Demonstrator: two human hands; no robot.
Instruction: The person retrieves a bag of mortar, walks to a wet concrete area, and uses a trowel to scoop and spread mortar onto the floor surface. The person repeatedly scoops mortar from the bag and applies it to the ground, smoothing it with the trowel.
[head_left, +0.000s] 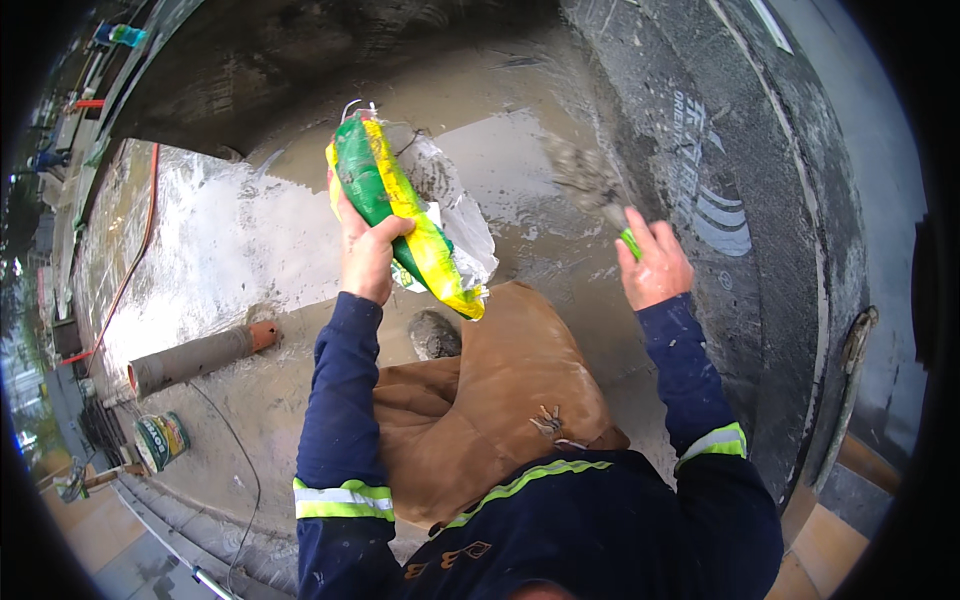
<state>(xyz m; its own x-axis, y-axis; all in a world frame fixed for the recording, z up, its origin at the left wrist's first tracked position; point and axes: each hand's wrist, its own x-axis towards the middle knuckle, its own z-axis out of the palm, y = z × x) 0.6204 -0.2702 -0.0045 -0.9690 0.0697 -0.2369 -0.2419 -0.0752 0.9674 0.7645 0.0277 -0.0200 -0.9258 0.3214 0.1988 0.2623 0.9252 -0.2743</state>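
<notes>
two bare hands are gripping separate things above a wet grey floor (555,265). the left hand (366,255) is holding a green and yellow bag (397,190) aslant in front of the brown trousers (510,350), well off the right hand. its fingers are clamping on the bag, the thumb pressing across the outer face while the other fingers are mostly hiding behind; that pinch is probably giving a soft, sagging package enough support at its middle. a pale, crumpled flap is hanging from the bag's right side, so the slant may be stopping loose contents from sliding out, though i cannot tell how full it is.

the right hand (657,265) is closing its fingers round the green handle (630,243) of a tool. its grey head (585,180) is blurring and pointing away from the body, seemingly to give reach near the foot of the dark wall (680,120); i cannot tell whether it is touching anything. a pipe (200,358) and a tub (160,440) are standing off to the left, apparently leaving both arms room.
</notes>
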